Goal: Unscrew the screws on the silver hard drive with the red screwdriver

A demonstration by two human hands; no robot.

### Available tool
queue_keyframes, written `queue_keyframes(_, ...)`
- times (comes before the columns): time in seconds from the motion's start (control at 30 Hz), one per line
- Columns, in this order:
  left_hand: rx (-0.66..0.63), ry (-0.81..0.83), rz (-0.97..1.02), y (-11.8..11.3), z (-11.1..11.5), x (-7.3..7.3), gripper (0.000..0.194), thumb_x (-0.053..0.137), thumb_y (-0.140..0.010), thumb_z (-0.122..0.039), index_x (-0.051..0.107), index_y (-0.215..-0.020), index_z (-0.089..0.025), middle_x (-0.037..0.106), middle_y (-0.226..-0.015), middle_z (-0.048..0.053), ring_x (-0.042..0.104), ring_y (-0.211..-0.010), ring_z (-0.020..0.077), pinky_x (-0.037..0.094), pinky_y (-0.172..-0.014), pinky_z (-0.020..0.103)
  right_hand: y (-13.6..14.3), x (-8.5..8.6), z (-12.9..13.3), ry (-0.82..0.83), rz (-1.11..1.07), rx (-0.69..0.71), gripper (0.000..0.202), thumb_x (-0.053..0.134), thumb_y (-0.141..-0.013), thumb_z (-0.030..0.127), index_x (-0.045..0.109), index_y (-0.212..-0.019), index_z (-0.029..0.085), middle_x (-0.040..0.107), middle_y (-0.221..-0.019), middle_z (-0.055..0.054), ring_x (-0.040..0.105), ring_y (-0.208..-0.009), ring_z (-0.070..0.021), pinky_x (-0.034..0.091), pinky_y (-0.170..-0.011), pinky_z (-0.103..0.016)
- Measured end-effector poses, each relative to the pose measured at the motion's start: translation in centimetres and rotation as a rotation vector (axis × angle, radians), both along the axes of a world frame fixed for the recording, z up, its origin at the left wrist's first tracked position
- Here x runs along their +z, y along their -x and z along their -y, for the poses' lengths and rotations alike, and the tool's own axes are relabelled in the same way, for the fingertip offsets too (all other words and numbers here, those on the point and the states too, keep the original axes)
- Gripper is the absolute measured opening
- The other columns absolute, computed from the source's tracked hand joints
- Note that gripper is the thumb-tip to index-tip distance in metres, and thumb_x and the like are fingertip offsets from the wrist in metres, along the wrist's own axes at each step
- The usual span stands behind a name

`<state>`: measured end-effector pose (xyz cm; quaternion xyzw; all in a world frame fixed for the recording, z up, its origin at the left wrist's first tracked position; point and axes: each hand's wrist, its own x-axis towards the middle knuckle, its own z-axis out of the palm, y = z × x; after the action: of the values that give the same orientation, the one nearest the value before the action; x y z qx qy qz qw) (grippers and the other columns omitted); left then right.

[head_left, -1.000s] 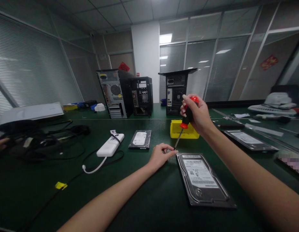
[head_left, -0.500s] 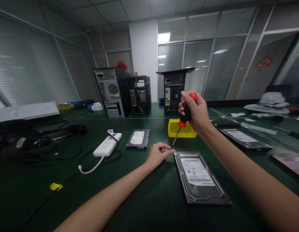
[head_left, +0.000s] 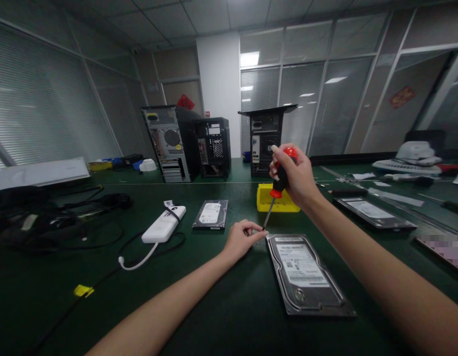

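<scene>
A red and black screwdriver (head_left: 279,183) is gripped in my right hand (head_left: 297,173), its shaft slanting down to the left. The tip meets the fingertips of my left hand (head_left: 241,239), which are pinched together beside the far left corner of a hard drive (head_left: 301,264). Whatever small thing those fingers hold is too small to make out. The drive lies label up on the green table (head_left: 221,306). Just behind the screwdriver shaft stands a yellow tray (head_left: 265,199).
A smaller hard drive (head_left: 211,214) and a white power bank (head_left: 164,225) with a cable lie left. Another drive (head_left: 373,213) lies right. Computer cases (head_left: 173,143) stand at the back. Black cables and bags (head_left: 54,217) cover the far left.
My right hand and the screwdriver have moved slightly down and left, and the handle stands a little differently. My left hand stays at the drive's corner. The view has shifted a little.
</scene>
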<state>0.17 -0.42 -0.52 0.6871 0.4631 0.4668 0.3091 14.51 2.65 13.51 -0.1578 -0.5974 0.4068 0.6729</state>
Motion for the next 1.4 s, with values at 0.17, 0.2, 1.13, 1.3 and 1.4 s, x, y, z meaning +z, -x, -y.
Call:
queue_keyframes(0.17,-0.005,0.005,0.029,-0.1,0.0,-0.1,0.019,0.075,-0.07,-0.033,0.074,-0.071,-0.013,0.039,-0.056,-0.005,0.037,-0.056,0.011,0.029,-0.057,0.025,0.1,0.0,0.2,0.009,0.004,-0.002,0.029,0.073,-0.072,0.04,0.05,-0.078,0.022,0.048,-0.061,0.005,0.045,-0.048,-0.0063,0.036,-0.043,-0.02)
queue_keyframes(0.2,-0.005,0.006,0.034,-0.1,-0.1,-0.1,0.019,0.074,-0.07,-0.032,0.074,-0.071,-0.013,0.039,-0.057,-0.005,0.037,-0.056,0.0109,0.029,-0.057,0.025,0.2,0.0,0.2,0.011,0.001,0.008,0.029,0.073,-0.072,0.039,0.05,-0.079,0.022,0.048,-0.061,0.005,0.045,-0.048,-0.0062,0.036,-0.043,-0.02)
queue_keyframes(1.13,-0.101,0.011,-0.318,0.7,0.1,0.6,0.021,0.062,-0.081,-0.024,0.075,-0.095,-0.016,0.054,-0.075,0.001,0.05,-0.069,0.014,0.037,-0.064,0.023,-0.2,-1.0,-1.3,0.071,0.04,0.123,0.022,0.067,-0.077,0.033,0.051,-0.085,0.021,0.052,-0.066,0.006,0.05,-0.052,-0.0071,0.039,-0.046,-0.02)
queue_keyframes(1.3,-0.094,0.012,-0.324,0.7,0.2,0.9,0.021,0.062,-0.082,-0.026,0.075,-0.094,-0.016,0.053,-0.073,0.001,0.049,-0.068,0.0141,0.036,-0.063,0.023,0.0,-1.2,-1.3,0.062,0.058,0.129,0.022,0.068,-0.077,0.034,0.051,-0.084,0.021,0.052,-0.065,0.006,0.05,-0.052,-0.007,0.04,-0.047,-0.021)
queue_keyframes(1.4,-0.099,0.009,-0.319,0.6,0.3,0.9,0.021,0.062,-0.082,-0.026,0.075,-0.094,-0.015,0.053,-0.073,0.001,0.049,-0.068,0.0139,0.036,-0.063,0.023,0.1,-1.2,-1.2,0.057,0.07,0.121,0.022,0.068,-0.077,0.035,0.052,-0.084,0.021,0.052,-0.065,0.006,0.05,-0.052,-0.0071,0.039,-0.046,-0.021)
